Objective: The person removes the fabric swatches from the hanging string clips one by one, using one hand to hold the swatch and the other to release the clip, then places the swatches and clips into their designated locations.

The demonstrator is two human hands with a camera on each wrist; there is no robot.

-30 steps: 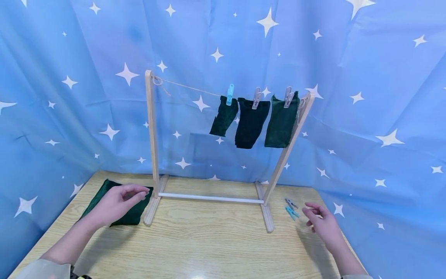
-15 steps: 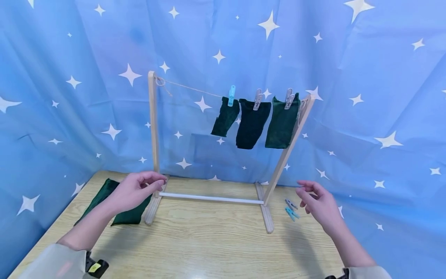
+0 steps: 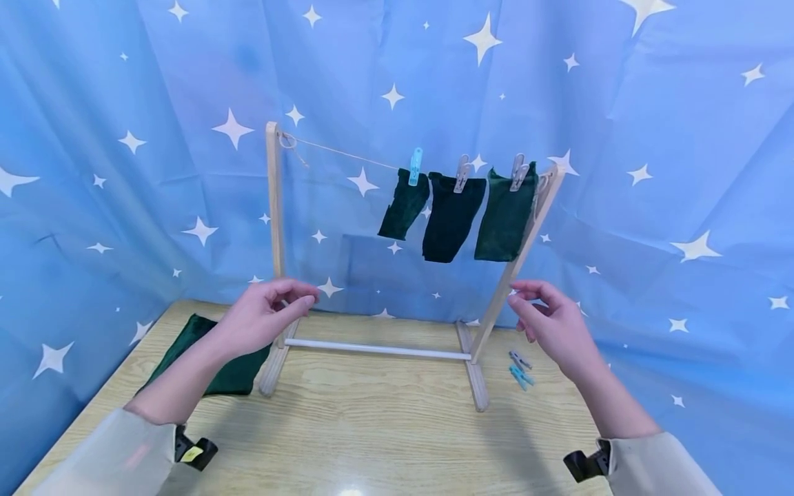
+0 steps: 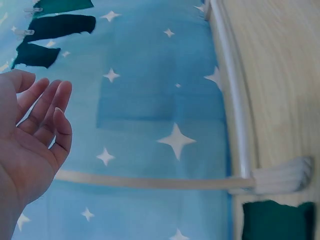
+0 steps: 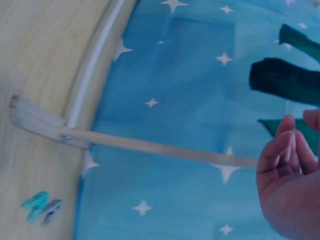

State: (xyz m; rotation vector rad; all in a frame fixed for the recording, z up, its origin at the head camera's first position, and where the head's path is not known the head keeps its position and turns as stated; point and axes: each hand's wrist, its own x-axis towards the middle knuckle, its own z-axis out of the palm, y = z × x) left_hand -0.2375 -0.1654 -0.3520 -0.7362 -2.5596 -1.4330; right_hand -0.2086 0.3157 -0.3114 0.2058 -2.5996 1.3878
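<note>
My left hand (image 3: 267, 317) hovers in front of the rack's left post (image 3: 275, 207), fingers loosely bent and holding nothing. Raised near the right post (image 3: 513, 265), my right hand (image 3: 552, 324) also has relaxed, bare fingers. From the string (image 3: 347, 154) hang a small green cloth (image 3: 403, 210) under a blue clothespin (image 3: 415, 167), a darker cloth (image 3: 453, 220) under a grey clothespin (image 3: 462, 173), and a green cloth (image 3: 504, 220) under another grey clothespin (image 3: 518, 173). A folded-looking green cloth (image 3: 232, 375) lies on the table, partly hidden behind my left forearm.
A blue clothespin (image 3: 521, 377) and a grey clothespin (image 3: 520, 359) lie on the table (image 3: 372, 413), right of the rack's foot (image 3: 476, 386). A white rod (image 3: 378, 349) joins the two feet low down. Behind hangs a blue star-patterned curtain (image 3: 347, 83).
Both hands have risen from near the table and moved inward, the left from over the green cloth, the right from beside the loose clothespins. The hanging cloths stay as they were.
</note>
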